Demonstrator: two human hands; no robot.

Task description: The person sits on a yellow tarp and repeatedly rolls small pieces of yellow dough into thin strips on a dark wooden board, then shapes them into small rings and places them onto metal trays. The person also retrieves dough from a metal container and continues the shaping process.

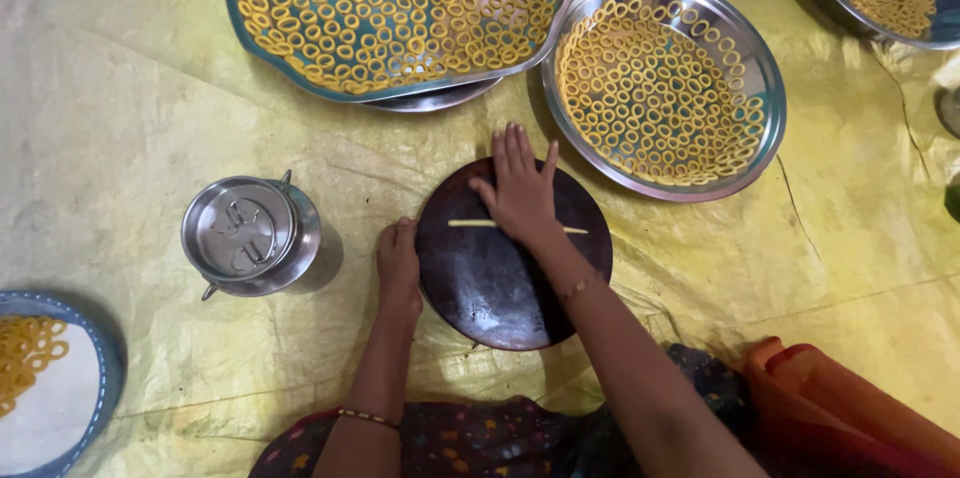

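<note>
A thin pale dough strand [517, 226] is pressed under the flat, open right hand [520, 193] on a round dark wooden board [500, 288], whose edge is touched by the loosely curled left hand [398, 263].

Even, moderately bright light from above. Soft shadows right of the steel can [250, 235] and under the trays [395, 13]. Mild glare on steel rims. Sharp focus; slight edge distortion.
</note>
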